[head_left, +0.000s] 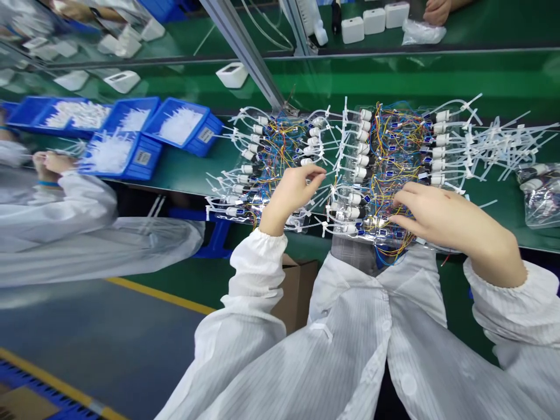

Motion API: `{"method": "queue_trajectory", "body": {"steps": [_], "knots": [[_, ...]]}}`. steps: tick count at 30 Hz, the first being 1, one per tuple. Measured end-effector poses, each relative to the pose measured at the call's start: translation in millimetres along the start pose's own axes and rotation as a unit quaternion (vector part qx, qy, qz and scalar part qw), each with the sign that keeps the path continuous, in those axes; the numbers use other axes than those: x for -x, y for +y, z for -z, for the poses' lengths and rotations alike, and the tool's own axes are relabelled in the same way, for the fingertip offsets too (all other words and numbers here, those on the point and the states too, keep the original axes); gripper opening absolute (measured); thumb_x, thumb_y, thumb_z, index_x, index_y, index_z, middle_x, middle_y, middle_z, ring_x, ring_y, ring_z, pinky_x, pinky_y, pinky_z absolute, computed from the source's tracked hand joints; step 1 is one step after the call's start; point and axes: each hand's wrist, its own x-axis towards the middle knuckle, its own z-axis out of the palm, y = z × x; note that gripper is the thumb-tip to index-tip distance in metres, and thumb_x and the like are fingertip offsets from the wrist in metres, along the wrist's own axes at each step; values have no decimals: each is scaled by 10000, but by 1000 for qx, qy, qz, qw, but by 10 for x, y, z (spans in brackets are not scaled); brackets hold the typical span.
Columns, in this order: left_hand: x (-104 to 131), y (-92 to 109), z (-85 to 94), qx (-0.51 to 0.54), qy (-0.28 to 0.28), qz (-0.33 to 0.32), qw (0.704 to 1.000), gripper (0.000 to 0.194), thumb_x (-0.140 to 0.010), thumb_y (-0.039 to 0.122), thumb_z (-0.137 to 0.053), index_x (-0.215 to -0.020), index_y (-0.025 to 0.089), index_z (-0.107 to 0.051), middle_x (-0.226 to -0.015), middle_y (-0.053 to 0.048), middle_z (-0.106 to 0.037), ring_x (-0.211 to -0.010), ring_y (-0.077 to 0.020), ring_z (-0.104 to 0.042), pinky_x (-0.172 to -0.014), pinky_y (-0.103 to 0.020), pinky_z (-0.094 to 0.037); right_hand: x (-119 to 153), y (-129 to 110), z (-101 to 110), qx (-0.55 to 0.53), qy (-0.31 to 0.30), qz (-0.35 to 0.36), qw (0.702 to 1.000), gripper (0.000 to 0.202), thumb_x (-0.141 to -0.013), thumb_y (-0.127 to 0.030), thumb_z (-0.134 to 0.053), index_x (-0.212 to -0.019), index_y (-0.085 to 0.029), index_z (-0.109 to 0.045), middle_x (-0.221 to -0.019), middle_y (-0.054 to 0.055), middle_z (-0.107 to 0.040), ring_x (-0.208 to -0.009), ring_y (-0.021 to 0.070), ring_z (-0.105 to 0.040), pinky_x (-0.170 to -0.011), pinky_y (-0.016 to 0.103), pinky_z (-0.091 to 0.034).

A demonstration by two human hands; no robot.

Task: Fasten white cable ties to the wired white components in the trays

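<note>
My left hand [294, 192] is over the gap between two groups of wired parts, its thumb and forefinger tips close together beside white cable ties; what they pinch, if anything, is too small to tell. My right hand [431, 213] reaches over the lower part of the right group, thumb and fingers apart, tips by the yellow and blue wires [398, 175]. White cylindrical connectors [438, 151] with cable ties line both sides of this group. The left group [280, 146] has similar connectors and coloured wires. Loose white cable ties [503, 146] lie at the right.
Blue bins [142, 157] of white ties and small white parts stand at the left. A co-worker's hands [55, 163] are beside them. A metal post [249, 52] rises behind the left group. A clear bag of parts [545, 198] lies far right. White housings [231, 74] sit behind.
</note>
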Motion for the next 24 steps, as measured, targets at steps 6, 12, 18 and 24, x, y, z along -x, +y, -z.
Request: {"method": "queue_trajectory", "body": {"steps": [6, 12, 18, 24], "knots": [[-134, -47, -119, 14, -74, 21, 997, 380, -1069, 396, -782, -1350, 202, -947, -1193, -131, -956, -1130, -350, -882, -1164, -496, -682, 169, 15, -179, -38, 39, 22, 998, 168, -1207, -337, -701, -1272, -223, -806, -1213, 97, -906, -1051, 323, -899, -820, 396, -612], [-429, -150, -133, 110, -77, -3, 991, 385, -1110, 373, -559, -1146, 214, -908, -1261, -112, -928, -1236, -319, -850, -1210, -469, -644, 291, 41, -233, -62, 106, 47, 991, 180, -1220, -331, -663, -1259, -218, -799, -1229, 122, -865, -1086, 326, -880, -918, 434, -658], [-454, -194, -210, 131, -149, 81, 977, 289, -1002, 344, -810, -1259, 252, -715, -1038, -56, -922, -918, -253, -806, -877, -374, -589, 357, 34, -277, -83, 129, 39, 987, 188, -1211, -307, -664, -1299, -221, -807, -1247, 114, -852, -1097, 322, -880, -911, 431, -669], [-414, -242, -240, 203, -96, 68, 972, 412, -905, 296, -977, -1160, 253, -657, -960, -35, -880, -942, -240, -838, -905, -380, -604, 385, 65, -366, -106, 131, 38, 985, 214, -1215, -311, -660, -1332, -218, -813, -1246, 120, -859, -1092, 336, -891, -910, 449, -690]]}}
